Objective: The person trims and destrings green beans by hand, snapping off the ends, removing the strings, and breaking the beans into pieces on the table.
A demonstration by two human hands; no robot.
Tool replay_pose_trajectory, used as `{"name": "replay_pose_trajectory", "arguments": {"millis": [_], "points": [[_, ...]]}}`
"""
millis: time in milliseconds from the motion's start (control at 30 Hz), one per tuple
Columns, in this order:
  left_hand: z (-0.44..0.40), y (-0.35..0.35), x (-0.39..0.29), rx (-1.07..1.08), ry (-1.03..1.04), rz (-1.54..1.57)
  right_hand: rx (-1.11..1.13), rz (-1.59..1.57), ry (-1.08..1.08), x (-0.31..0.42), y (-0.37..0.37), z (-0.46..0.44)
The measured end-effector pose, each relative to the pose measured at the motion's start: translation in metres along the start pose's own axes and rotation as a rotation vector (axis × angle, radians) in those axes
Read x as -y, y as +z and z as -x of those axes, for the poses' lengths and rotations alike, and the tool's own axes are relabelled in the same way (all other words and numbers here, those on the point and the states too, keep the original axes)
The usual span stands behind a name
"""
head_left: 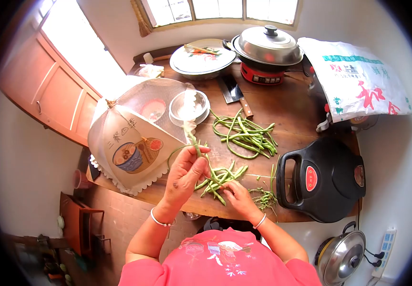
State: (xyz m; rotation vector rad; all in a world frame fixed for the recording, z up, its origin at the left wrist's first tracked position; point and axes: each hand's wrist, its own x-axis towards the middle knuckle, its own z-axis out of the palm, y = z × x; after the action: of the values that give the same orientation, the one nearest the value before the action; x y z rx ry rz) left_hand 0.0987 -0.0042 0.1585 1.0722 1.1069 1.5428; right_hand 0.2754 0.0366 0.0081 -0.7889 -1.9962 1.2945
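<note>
My left hand point(187, 174) is raised over the table's front edge, thumb and fingers pinched on a long green bean point(171, 155) that curves out to the left. Lower and to the right, my right hand point(238, 196) has its fingertips closed at what looks like the lower part of the same bean. Beneath and between the hands lies a pile of short bean pieces point(221, 177). Farther back is a tangle of whole long beans point(244, 136). Thin trimmings point(264, 199) lie just right of my right hand.
A mesh food cover point(134, 138) stands at left beside a glass bowl point(189, 107). A cleaver point(234, 93) lies behind the beans. At right sits a black electric griddle point(325, 178). Behind are a lidded pan point(268, 45) on a red cooker and a lidded enamel basin point(201, 59).
</note>
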Motion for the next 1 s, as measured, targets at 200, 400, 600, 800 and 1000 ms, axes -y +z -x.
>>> {"name": "replay_pose_trajectory", "arguments": {"millis": [200,400,600,800,1000], "points": [[-0.002,0.002,-0.023,-0.035,0.195,-0.086,0.066,0.028,0.003,-0.013,-0.005,-0.003],[0.004,0.002,-0.022,0.118,-0.073,-0.222,-0.055,-0.052,0.014,0.025,-0.033,-0.014],[0.014,0.013,-0.006,0.265,-0.213,-0.326,-0.233,-0.154,-0.168,0.090,-0.070,-0.027],[0.016,0.020,-0.002,0.345,-0.279,-0.421,-0.210,0.033,-0.257,0.089,-0.081,-0.034],[0.014,0.021,-0.008,0.282,-0.260,-0.431,-0.239,0.365,-0.332,0.084,-0.077,-0.032]]}}
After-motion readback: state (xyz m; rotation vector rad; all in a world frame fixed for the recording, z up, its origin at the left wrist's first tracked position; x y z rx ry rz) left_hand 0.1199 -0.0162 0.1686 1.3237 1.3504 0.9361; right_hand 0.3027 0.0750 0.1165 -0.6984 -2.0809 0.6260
